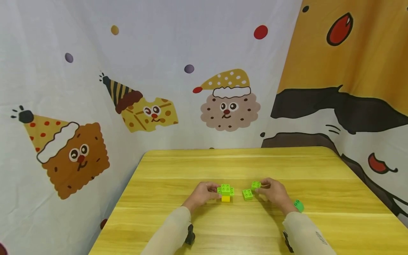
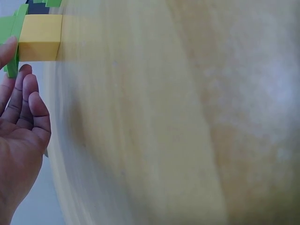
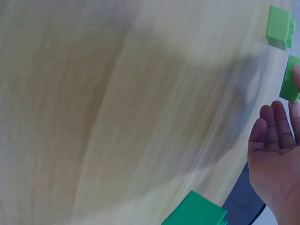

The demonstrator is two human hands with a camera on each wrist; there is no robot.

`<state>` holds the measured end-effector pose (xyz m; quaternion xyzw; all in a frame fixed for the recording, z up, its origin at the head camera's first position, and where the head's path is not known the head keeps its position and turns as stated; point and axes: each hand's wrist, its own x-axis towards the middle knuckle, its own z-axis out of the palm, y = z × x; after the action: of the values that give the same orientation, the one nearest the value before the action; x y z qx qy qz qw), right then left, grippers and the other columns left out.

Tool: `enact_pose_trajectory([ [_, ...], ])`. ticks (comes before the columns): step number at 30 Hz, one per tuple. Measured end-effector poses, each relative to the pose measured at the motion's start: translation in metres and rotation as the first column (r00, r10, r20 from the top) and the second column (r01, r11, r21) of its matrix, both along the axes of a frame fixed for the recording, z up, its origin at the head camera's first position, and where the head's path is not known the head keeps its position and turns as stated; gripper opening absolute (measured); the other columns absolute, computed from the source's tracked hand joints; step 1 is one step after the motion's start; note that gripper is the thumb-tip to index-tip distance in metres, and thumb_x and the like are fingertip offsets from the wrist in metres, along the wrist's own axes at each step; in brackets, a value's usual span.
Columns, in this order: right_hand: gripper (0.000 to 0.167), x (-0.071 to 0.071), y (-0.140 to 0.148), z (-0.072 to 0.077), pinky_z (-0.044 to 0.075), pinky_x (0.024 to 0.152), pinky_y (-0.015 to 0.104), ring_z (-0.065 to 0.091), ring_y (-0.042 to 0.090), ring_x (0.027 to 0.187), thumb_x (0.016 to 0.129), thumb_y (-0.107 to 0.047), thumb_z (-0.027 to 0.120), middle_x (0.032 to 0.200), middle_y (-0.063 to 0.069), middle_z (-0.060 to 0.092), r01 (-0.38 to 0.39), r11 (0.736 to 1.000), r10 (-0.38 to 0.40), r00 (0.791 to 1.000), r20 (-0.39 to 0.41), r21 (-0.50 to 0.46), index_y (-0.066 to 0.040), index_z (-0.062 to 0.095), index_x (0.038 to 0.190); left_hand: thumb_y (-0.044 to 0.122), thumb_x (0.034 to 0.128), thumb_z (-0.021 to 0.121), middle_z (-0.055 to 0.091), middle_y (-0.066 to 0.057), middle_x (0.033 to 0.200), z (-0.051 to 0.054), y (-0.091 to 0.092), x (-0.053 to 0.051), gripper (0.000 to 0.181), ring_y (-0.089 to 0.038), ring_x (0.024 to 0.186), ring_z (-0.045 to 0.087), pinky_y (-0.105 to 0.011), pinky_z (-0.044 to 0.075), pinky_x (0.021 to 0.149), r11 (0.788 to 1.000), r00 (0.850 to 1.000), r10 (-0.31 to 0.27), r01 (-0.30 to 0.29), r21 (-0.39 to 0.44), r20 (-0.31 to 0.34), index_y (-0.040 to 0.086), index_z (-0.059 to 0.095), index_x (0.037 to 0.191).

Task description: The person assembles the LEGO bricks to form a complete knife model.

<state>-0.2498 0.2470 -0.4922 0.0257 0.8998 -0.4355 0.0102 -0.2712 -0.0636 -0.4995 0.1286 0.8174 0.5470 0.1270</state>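
Note:
A small stack of toy building bricks stands mid-table: a yellow brick [image 1: 225,199] at the bottom with light green bricks [image 1: 225,189] on top. My left hand [image 1: 204,194] pinches the stack's green part from the left side. In the left wrist view, the thumb lies on the green piece above the yellow brick [image 2: 40,37]. With thumb and fingertips, my right hand [image 1: 273,192] holds a light green brick [image 1: 255,185]. Just left of it, another light green brick [image 1: 247,194] sits on the table, studs up; the right wrist view shows that loose brick [image 3: 279,27] too.
A darker green brick [image 1: 298,205] lies beside my right wrist, partly hidden by the sleeve in the head view. The wooden table [image 1: 178,166] reaches back to a hanging cloth [image 1: 178,42] printed with cartoon snacks.

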Motion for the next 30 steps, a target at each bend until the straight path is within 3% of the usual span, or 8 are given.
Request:
enact_pose_trajectory([
  [11, 0.043, -0.002, -0.017, 0.011, 0.052, 0.084, 0.044, 0.061, 0.032, 0.106, 0.089, -0.023, 0.077, 0.116, 0.014, 0.066, -0.024, 0.999, 0.023, 0.998, -0.055, -0.026, -0.002, 0.063, 0.124, 0.017, 0.0841, 0.081, 0.063, -0.002, 0.096, 0.0, 0.0, -0.001, 0.033, -0.02, 0.088, 0.057, -0.031, 0.048, 0.071, 1.0, 1.0, 0.005, -0.005, -0.001, 0.011, 0.011, 0.072, 0.115],
  [19, 0.051, -0.006, -0.036, 0.019, 0.047, 0.093, 0.051, 0.059, 0.033, 0.113, 0.091, -0.022, 0.074, 0.125, 0.017, 0.062, -0.054, 0.998, 0.053, 0.997, -0.054, -0.019, -0.004, 0.059, 0.136, 0.015, 0.0839, 0.081, 0.064, -0.002, 0.094, -0.001, 0.0, -0.001, 0.03, -0.019, 0.086, 0.056, -0.031, 0.047, 0.07, 1.0, 1.0, 0.005, -0.006, 0.005, 0.01, 0.01, 0.072, 0.113],
  [30, 0.041, -0.007, -0.059, 0.026, 0.051, 0.09, 0.047, 0.059, 0.031, 0.112, 0.089, -0.02, 0.077, 0.123, 0.011, 0.064, -0.114, 0.993, 0.111, 0.99, -0.089, -0.036, -0.007, 0.067, 0.127, 0.018, 0.0838, 0.081, 0.064, -0.001, 0.095, -0.001, 0.001, -0.001, 0.031, -0.019, 0.088, 0.057, -0.032, 0.047, 0.073, 1.0, 1.0, 0.003, -0.003, -0.013, 0.0, 0.012, 0.072, 0.113],
])
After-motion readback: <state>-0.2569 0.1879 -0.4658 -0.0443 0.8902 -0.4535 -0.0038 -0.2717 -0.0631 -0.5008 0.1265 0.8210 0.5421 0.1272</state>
